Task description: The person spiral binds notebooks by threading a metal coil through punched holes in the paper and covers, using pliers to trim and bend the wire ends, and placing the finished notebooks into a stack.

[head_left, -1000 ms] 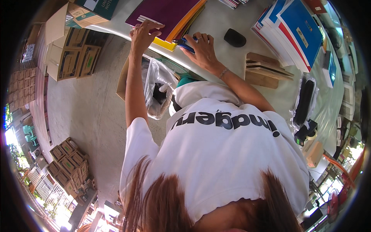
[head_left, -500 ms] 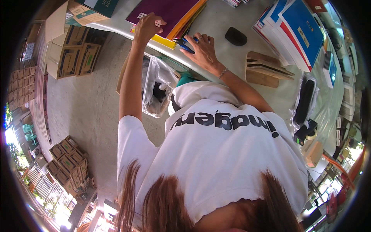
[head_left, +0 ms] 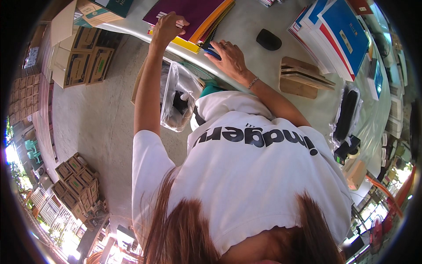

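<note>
A purple-covered spiral notebook (head_left: 200,17) lies at the table's near edge, with orange and yellow covers (head_left: 187,45) fanned out beneath it. My left hand (head_left: 169,30) rests on the purple cover, its fingers bent and apart, with nothing visible between them. At the notebooks' lower right corner, by the black coil binding, my right hand (head_left: 229,57) is closed around blue-handled pliers (head_left: 212,53). The jaws of the pliers are dark and partly hidden at the coil end.
A black computer mouse (head_left: 268,40) and a wooden block holder (head_left: 299,78) are right of my right hand. Stacked blue and white books (head_left: 343,37) stand farther right, near a tape dispenser (head_left: 347,150). Below the table edge hangs a clear plastic bag (head_left: 178,97); cartons (head_left: 83,59) stand left.
The blue handles, spread apart half a second ago, are now squeezed together in my right hand. My left hand stays nearly still on the purple notebook.
</note>
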`<state>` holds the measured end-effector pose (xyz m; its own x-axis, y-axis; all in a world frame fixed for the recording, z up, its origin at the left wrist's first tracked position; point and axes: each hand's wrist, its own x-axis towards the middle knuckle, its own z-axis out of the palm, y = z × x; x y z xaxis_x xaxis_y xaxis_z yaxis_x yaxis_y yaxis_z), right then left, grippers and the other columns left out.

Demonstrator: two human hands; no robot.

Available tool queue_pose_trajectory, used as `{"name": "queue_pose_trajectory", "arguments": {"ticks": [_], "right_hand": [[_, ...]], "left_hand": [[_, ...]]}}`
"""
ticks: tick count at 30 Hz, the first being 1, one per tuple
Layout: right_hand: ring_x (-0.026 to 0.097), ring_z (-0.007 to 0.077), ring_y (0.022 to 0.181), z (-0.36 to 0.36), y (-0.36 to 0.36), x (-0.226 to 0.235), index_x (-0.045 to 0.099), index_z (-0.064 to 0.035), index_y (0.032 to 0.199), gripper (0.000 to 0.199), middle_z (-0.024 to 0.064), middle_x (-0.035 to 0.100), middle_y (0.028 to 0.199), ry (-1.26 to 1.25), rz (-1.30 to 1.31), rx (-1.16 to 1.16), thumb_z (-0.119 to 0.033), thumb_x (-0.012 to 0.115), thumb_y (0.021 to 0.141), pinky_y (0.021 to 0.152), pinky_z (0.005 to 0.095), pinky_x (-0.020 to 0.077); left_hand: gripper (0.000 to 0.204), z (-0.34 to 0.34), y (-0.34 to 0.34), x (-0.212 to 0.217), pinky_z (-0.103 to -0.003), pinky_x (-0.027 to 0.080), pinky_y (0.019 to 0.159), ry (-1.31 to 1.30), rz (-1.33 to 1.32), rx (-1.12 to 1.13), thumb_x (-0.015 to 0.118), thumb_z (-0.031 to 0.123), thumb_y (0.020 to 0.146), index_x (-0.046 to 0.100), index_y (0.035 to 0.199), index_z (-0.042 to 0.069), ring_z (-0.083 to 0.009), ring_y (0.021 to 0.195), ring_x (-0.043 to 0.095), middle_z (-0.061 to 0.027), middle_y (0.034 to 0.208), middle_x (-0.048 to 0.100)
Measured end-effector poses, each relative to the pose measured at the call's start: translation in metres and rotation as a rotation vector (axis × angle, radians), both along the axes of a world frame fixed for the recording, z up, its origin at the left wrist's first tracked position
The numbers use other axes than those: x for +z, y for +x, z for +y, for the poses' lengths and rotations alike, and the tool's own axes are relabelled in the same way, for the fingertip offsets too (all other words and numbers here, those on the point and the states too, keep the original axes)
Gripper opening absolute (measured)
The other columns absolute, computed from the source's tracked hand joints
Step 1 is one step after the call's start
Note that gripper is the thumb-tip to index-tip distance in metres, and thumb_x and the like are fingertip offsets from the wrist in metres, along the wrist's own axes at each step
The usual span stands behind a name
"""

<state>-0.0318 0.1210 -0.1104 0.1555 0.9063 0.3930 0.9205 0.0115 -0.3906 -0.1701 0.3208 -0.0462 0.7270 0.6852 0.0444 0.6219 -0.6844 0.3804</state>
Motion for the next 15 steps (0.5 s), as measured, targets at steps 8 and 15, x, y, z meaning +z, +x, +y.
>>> {"name": "queue_pose_trajectory", "arguments": {"ticks": [8, 15], "right_hand": [[0.065, 0.0275, 0.075, -0.001, 0.001, 0.011, 0.063, -0.0075, 0.104, 0.040, 0.0128, 0.064, 0.084, -0.374, 0.466, 0.004, -0.044, 0.061, 0.089, 0.065, 0.0390, 0.0507], [0.059, 0.0255, 0.084, -0.012, 0.017, 0.015, 0.061, -0.0118, 0.112, 0.039, 0.0105, 0.061, 0.095, -0.007, -0.136, -0.049, -0.042, 0.064, 0.086, 0.076, 0.0417, 0.0433]], "left_hand": [[0.030, -0.001, 0.001, 0.001, -0.036, 0.052, 0.083, -0.022, -0.045, 0.000, 0.082, 0.011, 0.067, 0.075, 0.095, 0.018, -0.0211, 0.093, 0.066, -0.0017, 0.096, 0.066], [0.030, 0.005, -0.003, -0.008, -0.037, 0.052, 0.081, 0.014, -0.071, -0.025, 0.082, 0.008, 0.066, 0.075, 0.094, 0.018, -0.0230, 0.092, 0.066, -0.0025, 0.093, 0.066]]}}
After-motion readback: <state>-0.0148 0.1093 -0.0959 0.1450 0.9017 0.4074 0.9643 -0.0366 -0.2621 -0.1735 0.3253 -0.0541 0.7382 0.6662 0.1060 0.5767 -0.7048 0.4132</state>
